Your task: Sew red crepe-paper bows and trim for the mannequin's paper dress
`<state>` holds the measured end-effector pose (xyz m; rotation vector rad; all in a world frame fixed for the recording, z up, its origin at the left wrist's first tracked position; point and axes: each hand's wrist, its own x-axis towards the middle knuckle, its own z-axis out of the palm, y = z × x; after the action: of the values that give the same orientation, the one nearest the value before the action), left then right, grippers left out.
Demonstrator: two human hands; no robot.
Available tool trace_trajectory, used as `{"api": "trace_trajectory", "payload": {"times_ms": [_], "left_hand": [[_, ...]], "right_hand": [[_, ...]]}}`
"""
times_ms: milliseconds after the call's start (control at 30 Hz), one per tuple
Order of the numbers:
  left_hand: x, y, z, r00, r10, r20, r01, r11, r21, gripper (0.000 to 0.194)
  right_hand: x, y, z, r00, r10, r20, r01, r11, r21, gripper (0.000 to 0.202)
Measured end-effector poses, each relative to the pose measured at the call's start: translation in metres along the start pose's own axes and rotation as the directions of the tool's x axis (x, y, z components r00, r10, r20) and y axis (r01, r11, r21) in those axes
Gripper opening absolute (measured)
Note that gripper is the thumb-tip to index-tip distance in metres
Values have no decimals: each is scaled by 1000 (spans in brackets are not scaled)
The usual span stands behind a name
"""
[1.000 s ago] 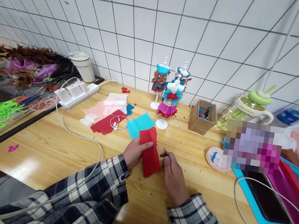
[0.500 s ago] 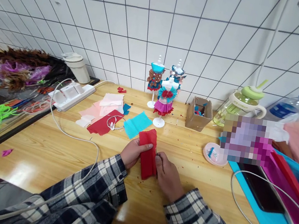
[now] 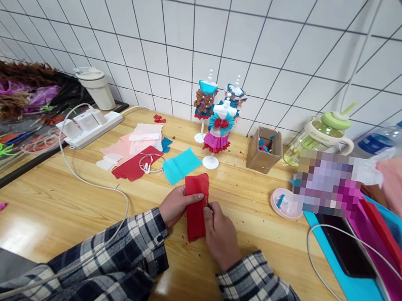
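My left hand (image 3: pixel 175 204) grips a folded strip of red crepe paper (image 3: pixel 193 216), its thumb flat on the front and the fingers behind. At the strip's right edge, my right hand (image 3: pixel 222 234) is closed round a small metal tool (image 3: pixel 207 201). Only the thin tip of this tool shows, touching or very close to the paper; the fist hides the rest, so its kind is unclear. Just beyond the strip lies a turquoise paper piece (image 3: pixel 182 165). Three small white dress-form stands in ruffled paper outfits, the nearest a turquoise-and-pink form (image 3: pixel 220 125), stand upright by the wall.
Pink paper sheets (image 3: pixel 130 145) and a red piece (image 3: pixel 135 165) lie left of centre, near a power strip (image 3: pixel 91 129). To the right are a cardboard box (image 3: pixel 265 153), a pink dish (image 3: pixel 286 206), a green-lidded jug (image 3: pixel 322 140) and a phone (image 3: pixel 346 247). A white cable (image 3: pixel 102 186) crosses the table.
The whole view has shifted slightly, so things sit a little further left. The metal tip at the paper's right edge shows a bit more. Both hands keep their hold.
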<state>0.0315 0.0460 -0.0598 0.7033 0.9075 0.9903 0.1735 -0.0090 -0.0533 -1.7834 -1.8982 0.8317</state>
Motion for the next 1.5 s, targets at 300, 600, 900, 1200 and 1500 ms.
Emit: {"api": "trace_trajectory", "payload": {"times_ms": [300,600,900,1200,1500], "left_hand": [[-1,0,1,1000,5,1,-5,1000,-3,29],[-3,2,2,1000,-19,22,19,1000,8,30],[-5,4,4,999,-25,35,22,997,70,29],[-4,2,2,998,-34,60,28,995,97,28],[-6,3,4,998,-14,54,7,991,131,29]], "right_hand": [[-1,-2,2,1000,3,-14,-4,999,-41,33],[-2,-2,1,1000,3,-25,-3,1000,15,35],[0,-2,1,999,2,-53,-3,1000,-22,34],[-2,-1,0,999,-8,-50,7,1000,-16,35],[-1,-1,0,998,11,-54,-13,999,-36,34]]}}
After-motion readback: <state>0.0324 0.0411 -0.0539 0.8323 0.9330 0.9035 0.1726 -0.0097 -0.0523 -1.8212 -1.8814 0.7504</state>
